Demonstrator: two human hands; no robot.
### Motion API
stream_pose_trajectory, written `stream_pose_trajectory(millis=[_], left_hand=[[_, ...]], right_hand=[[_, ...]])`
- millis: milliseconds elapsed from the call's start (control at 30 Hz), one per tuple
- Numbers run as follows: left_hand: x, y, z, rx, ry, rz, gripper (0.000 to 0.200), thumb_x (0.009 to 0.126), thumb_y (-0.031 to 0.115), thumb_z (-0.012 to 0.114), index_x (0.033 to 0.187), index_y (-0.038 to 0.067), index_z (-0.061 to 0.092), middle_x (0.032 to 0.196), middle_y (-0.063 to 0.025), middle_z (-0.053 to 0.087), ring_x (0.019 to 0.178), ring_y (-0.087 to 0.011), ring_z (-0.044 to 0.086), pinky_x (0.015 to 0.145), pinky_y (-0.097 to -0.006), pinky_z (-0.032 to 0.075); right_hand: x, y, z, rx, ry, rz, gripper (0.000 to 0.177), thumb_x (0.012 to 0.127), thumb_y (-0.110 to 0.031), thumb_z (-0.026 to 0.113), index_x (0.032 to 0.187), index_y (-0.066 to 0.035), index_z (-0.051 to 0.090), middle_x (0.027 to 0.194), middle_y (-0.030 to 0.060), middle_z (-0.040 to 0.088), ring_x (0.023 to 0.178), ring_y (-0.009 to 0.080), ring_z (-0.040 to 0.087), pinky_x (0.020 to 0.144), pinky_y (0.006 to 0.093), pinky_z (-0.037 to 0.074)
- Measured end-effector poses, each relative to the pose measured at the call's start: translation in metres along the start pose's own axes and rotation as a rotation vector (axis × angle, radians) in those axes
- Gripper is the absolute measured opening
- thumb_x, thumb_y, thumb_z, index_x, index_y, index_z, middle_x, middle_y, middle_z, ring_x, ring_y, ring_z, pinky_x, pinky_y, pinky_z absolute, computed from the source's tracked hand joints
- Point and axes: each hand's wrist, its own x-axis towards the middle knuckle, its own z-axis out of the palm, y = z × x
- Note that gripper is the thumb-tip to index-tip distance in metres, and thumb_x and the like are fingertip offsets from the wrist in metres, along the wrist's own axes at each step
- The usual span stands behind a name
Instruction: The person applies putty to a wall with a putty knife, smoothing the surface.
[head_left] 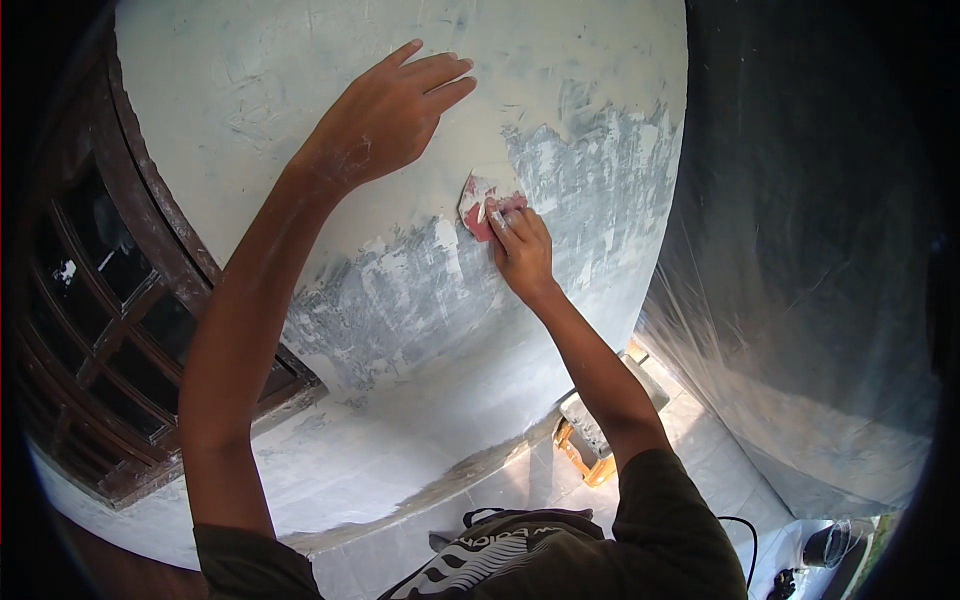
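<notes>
My right hand (524, 252) is closed on a red putty spreader (478, 212), whose face is smeared with white putty. The spreader lies against the wall (240, 70), at the border between the smooth off-white coat above and the patchy grey area (590, 190) below. Higher up and to the left, my left hand (385, 115) is held near the wall with its fingers stretched out and nothing in it. White smudges mark my left wrist and the fingers of my right hand.
A brown wooden window frame (130, 320) with dark panes borders the wall at left. Translucent plastic sheeting (800, 300) hangs at right. Below my right arm, an orange-legged stool (585, 450) stands on the tiled floor (530, 480). A dark bucket (825, 545) sits at lower right.
</notes>
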Motion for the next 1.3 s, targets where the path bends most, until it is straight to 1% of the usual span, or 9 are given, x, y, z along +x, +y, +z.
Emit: stream_pose_trajectory(millis=[167,300,467,600,767,867,1033,1233,1300], left_hand=[[0.001,0.000,-0.003,-0.003,-0.019,0.012,0.039,0.088,-0.003,0.061,0.126,0.005,0.063,0.135,-0.0104,0.061,0.126,-0.0248,0.057,0.116,-0.0436,0.036],[0.004,-0.001,-0.001,0.002,-0.021,0.009,0.039,0.088,-0.002,0.061,0.127,0.005,0.063,0.135,-0.0103,0.060,0.126,-0.0249,0.057,0.116,-0.0436,0.036],[0.008,0.001,0.000,0.001,-0.013,0.002,0.039,0.088,-0.002,0.062,0.126,0.005,0.063,0.135,-0.0105,0.060,0.125,-0.0246,0.057,0.116,-0.0431,0.036],[0.005,0.002,-0.002,0.009,-0.004,0.003,0.039,0.087,-0.002,0.064,0.126,0.005,0.063,0.135,-0.0107,0.061,0.125,-0.0243,0.058,0.115,-0.0429,0.037],[-0.004,-0.003,-0.003,0.011,-0.015,0.000,0.039,0.088,-0.003,0.062,0.126,0.005,0.063,0.134,-0.0110,0.061,0.124,-0.0244,0.058,0.116,-0.0432,0.037],[-0.005,-0.005,-0.002,0.004,-0.024,-0.002,0.039,0.088,-0.003,0.061,0.126,0.004,0.062,0.134,-0.0111,0.061,0.124,-0.0245,0.058,0.115,-0.0434,0.037],[-0.007,-0.004,0.003,0.010,-0.024,-0.004,0.039,0.088,-0.002,0.061,0.127,0.004,0.062,0.135,-0.0108,0.060,0.124,-0.0244,0.058,0.115,-0.0430,0.037],[-0.012,-0.001,0.006,0.017,-0.028,-0.007,0.041,0.087,-0.001,0.063,0.128,0.004,0.062,0.135,-0.0099,0.060,0.124,-0.0238,0.057,0.115,-0.0422,0.037],[-0.010,-0.003,0.007,0.036,-0.047,0.013,0.040,0.088,-0.001,0.063,0.127,0.004,0.062,0.134,-0.0099,0.060,0.124,-0.0237,0.058,0.115,-0.0421,0.037]], right_hand=[[-0.065,-0.041,-0.014,0.158,-0.071,0.052,0.051,0.066,0.006,0.065,0.116,-0.003,0.069,0.083,0.0090,0.053,0.077,0.0287,0.054,0.066,0.0391,0.047],[-0.026,-0.038,-0.027,0.235,0.031,0.079,0.054,0.062,0.007,0.062,0.115,-0.001,0.069,0.082,0.0099,0.051,0.074,0.0291,0.051,0.064,0.0396,0.047],[0.025,-0.009,-0.013,0.074,0.110,0.070,0.054,0.066,0.007,0.066,0.119,-0.004,0.068,0.084,0.0093,0.052,0.078,0.0284,0.051,0.066,0.0396,0.045],[-0.015,-0.012,0.004,0.039,0.009,0.006,0.056,0.066,0.009,0.067,0.121,-0.003,0.067,0.084,0.0092,0.052,0.078,0.0283,0.054,0.066,0.0393,0.046],[-0.059,-0.049,-0.009,0.245,-0.040,0.051,0.058,0.065,0.010,0.067,0.122,0.001,0.065,0.081,0.0101,0.053,0.073,0.0286,0.054,0.064,0.0379,0.047],[-0.018,-0.043,-0.017,0.270,0.064,0.030,0.059,0.060,0.008,0.062,0.118,-0.003,0.068,0.080,0.0103,0.050,0.073,0.0289,0.052,0.063,0.0398,0.046],[0.038,0.008,-0.007,-0.050,0.122,0.055,0.052,0.068,0.007,0.067,0.119,-0.002,0.067,0.084,0.0114,0.055,0.076,0.0297,0.055,0.065,0.0402,0.047],[-0.054,-0.033,-0.003,0.071,-0.072,0.170,0.053,0.067,0.006,0.067,0.120,-0.001,0.067,0.084,0.0114,0.055,0.080,0.0301,0.059,0.069,0.0400,0.049],[-0.066,-0.052,-0.011,0.204,-0.049,0.135,0.054,0.065,0.007,0.065,0.118,0.000,0.067,0.083,0.0124,0.055,0.080,0.0318,0.059,0.072,0.0414,0.051]])
